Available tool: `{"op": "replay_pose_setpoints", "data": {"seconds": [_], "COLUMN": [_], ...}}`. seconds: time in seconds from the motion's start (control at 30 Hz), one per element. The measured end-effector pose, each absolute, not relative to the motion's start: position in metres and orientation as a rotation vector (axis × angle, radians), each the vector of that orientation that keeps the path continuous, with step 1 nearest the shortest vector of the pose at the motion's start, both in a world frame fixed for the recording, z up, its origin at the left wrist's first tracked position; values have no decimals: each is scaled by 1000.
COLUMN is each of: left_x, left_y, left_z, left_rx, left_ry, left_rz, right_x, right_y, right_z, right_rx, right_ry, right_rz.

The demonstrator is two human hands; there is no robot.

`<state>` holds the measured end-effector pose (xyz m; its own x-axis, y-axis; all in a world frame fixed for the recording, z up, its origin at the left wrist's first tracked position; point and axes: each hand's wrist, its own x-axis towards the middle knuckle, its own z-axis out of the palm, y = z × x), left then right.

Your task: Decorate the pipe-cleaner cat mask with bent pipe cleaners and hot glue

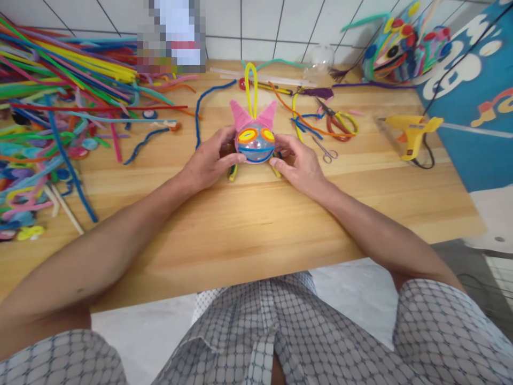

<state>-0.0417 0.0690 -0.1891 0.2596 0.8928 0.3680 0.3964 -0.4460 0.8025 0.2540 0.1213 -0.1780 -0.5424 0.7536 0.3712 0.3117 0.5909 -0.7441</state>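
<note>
Between my two hands is a clear plastic ball ornament (256,152) made up as a face. It has pink pointed ears (266,115), yellow and orange eyes, a blue band across it and a tall yellow pipe cleaner loop (251,88) on top. My left hand (212,158) grips its left side, the thumb on the lower front. On the other side, my right hand (298,163) holds it with thumb and bent fingers. Short yellow and green pipe cleaner ends show below the ball at both sides.
Pipe cleaners (72,69) and pompoms are heaped at the left. To the right lie small scissors (326,152), yellow-and-red-handled scissors (340,123) and a yellow glue gun (414,131) with a cord. Behind stand a clear ball (320,59) and a colourful decorated figure (393,51).
</note>
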Motion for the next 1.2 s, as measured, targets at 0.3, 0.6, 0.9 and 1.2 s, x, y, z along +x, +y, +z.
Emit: {"op": "replay_pose_setpoints", "data": {"seconds": [0.3,0.6,0.9,1.2], "left_x": [-40,-41,-38,-37], "left_y": [64,64,56,53], "left_z": [-186,-185,-169,-159], "left_rx": [1917,1908,1987,1964], "left_ry": [1186,1250,1269,1218], "left_rz": [1134,1090,1025,986], "right_x": [252,252,251,250], "right_y": [121,120,116,119], "right_z": [-177,-176,-169,-174], "right_rx": [-843,-830,-901,-893], "right_ry": [-2121,-2109,-2083,-2064], "right_rz": [775,783,850,863]}}
